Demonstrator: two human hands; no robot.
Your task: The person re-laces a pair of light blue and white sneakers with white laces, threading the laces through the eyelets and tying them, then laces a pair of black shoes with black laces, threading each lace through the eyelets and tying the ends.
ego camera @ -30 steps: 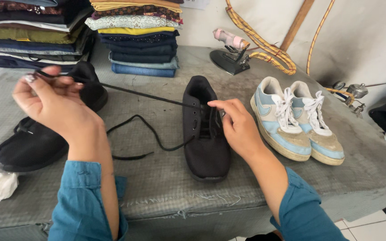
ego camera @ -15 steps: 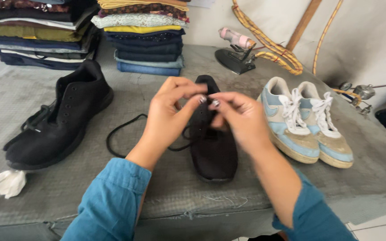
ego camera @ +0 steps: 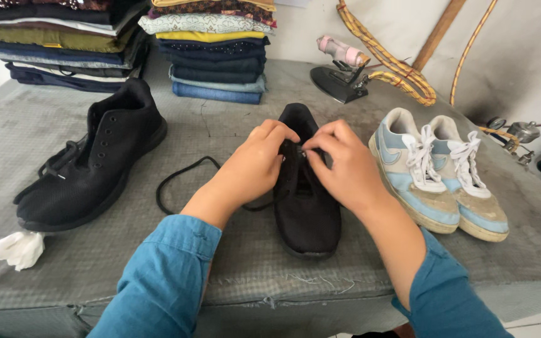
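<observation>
Our left hand [ego camera: 255,159] and right hand [ego camera: 339,166] meet over the black shoe [ego camera: 305,200] mid-bench [ego camera: 220,269], fingertips pinching its black lace [ego camera: 183,178]; we'd judge it best to keep the lace taut and feed each eyelet squarely; our fingers hide the eyelets and lace tip.

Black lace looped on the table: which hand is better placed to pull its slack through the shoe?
Probably the left hand: the lace loops on its side, away from the right hand.
</observation>
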